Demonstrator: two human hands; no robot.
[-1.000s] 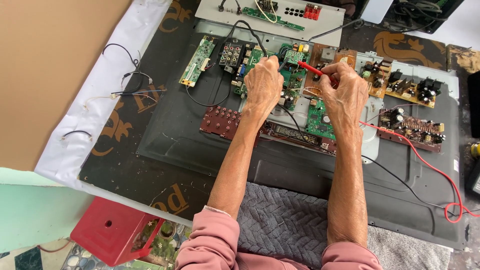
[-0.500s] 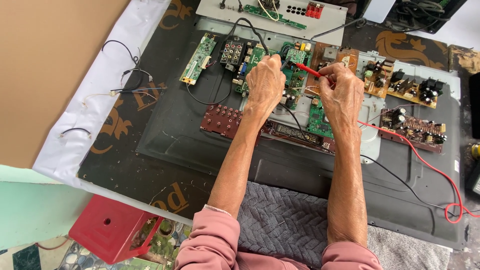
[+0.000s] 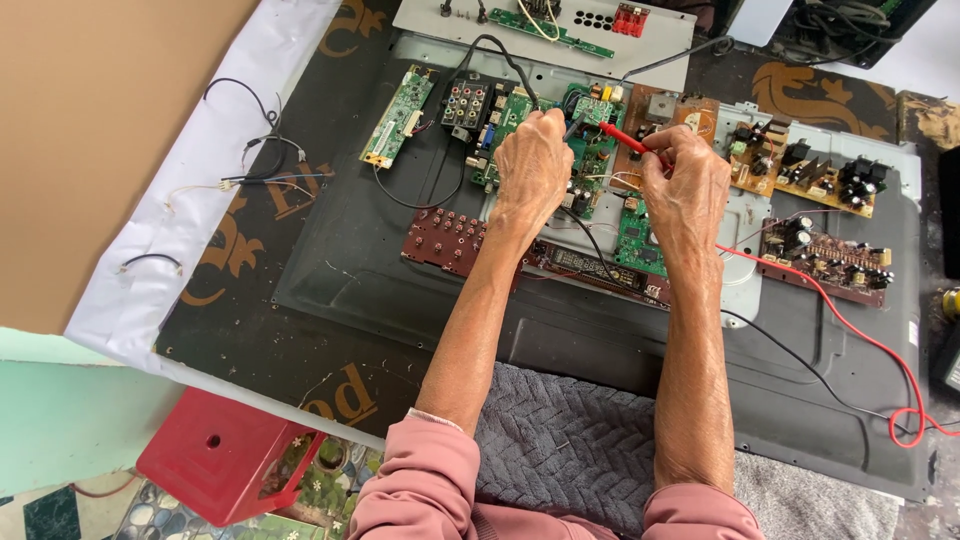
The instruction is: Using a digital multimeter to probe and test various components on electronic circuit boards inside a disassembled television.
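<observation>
Probing is the step in hand: my right hand (image 3: pixel 688 190) pinches the red probe (image 3: pixel 628 139), my left hand (image 3: pixel 530 165) grips a black one, both tips on the green board (image 3: pixel 600 160) near the panel's far edge. Next calls for steady tips.

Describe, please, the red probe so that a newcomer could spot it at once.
Start at the big dark panel lying flat, and find the green circuit board near its top middle. The right hand pinches a thin red probe over that board. Unlike the dark leads nearby, it trails a red wire rightwards.
</observation>
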